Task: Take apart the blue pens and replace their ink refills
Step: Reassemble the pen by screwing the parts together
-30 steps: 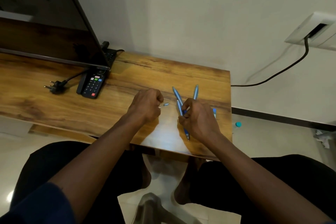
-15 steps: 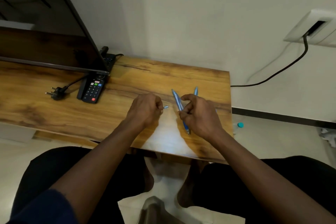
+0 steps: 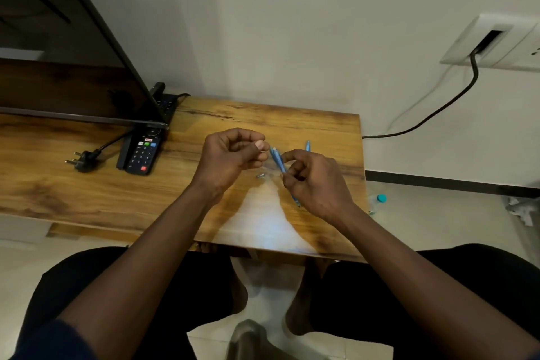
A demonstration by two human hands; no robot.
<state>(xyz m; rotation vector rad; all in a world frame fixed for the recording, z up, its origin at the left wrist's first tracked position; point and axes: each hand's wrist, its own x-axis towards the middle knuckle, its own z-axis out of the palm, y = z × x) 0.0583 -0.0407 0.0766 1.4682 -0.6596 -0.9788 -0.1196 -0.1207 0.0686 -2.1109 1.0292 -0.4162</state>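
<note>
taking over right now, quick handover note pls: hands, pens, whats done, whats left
Left hand: fingers curled, thumb and forefinger meet at the upper end of the slim blue plastic pen; whether they pinch it is unclear.
Right hand: grips that pen above the wooden table.
A second blue pen pokes out beyond the right hand.
A small blue pen piece lies on the table between the hands.
Done: one small part seems off.
Left: no refill in view; swap refills, reassemble.

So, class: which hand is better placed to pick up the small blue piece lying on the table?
Left, probably: the left hand is right beside the small blue piece, while the right hand is busy gripping the blue pens.
</note>
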